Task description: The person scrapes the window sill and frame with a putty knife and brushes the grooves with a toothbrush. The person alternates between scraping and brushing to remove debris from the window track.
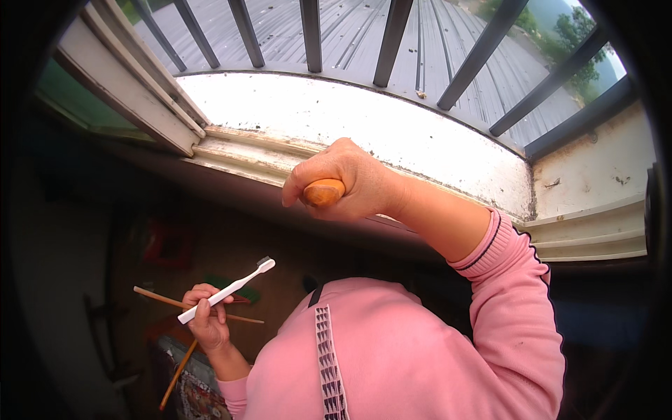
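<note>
My right hand (350,178) is closed around a tool with a rounded orange-brown wooden handle (323,192), over the window's sliding track (241,155). Only the handle's end shows; the tool's other end is hidden beneath my fist. Lower on the left, my left hand (211,325) grips a white toothbrush (227,291) by its handle. The toothbrush's dark bristles point up and to the right, away from the track.
A dusty, specked white sill (301,105) lies beyond the track, bounded by dark metal bars (312,35). Outside is a grey ribbed metal roof (357,35). A window frame (126,77) stands at left. Thin wooden sticks (178,374) and a patterned item (199,392) sit below in shadow.
</note>
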Demonstrator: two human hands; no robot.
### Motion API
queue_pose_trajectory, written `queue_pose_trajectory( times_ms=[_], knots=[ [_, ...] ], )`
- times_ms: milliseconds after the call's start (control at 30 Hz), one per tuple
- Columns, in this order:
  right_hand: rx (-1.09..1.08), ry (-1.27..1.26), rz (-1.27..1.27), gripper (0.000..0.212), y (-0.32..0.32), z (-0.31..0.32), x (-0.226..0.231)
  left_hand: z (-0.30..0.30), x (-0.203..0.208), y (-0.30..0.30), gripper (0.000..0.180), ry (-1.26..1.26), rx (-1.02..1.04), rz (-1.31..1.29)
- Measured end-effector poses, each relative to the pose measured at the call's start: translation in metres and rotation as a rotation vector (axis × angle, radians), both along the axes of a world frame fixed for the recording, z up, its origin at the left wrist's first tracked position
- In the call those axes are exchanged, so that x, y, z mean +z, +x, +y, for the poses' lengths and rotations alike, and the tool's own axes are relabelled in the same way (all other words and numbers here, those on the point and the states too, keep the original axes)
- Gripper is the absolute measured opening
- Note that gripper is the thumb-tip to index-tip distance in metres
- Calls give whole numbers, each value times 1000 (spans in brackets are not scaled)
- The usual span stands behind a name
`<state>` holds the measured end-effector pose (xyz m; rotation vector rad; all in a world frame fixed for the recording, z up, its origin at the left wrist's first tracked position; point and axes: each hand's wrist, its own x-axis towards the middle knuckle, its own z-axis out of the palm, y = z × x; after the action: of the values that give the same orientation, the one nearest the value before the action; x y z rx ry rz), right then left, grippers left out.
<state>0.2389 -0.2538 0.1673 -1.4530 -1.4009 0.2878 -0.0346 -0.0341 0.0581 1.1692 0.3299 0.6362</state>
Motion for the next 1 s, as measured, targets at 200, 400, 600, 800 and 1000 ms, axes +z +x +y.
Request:
queue_pose_trajectory(
  times_ms=[200,400,600,800,1000],
  knots=[
    [44,-39,210,21,13,-50,15,-11,-16,-15,12,-51,95,33],
    [-146,20,87,22,17,-74,5,-16,-15,-15,14,-33,115,4],
    [17,44,-203,19,-23,-71,-14,-25,-13,-3,12,-16,77,50],
    [-288,41,640,11,26,-84,7,-27,-14,-3,11,-8,63,59],
    [-276,192,1000,9,65,-88,0,-29,-18,-8,12,-25,89,50]
  ],
)
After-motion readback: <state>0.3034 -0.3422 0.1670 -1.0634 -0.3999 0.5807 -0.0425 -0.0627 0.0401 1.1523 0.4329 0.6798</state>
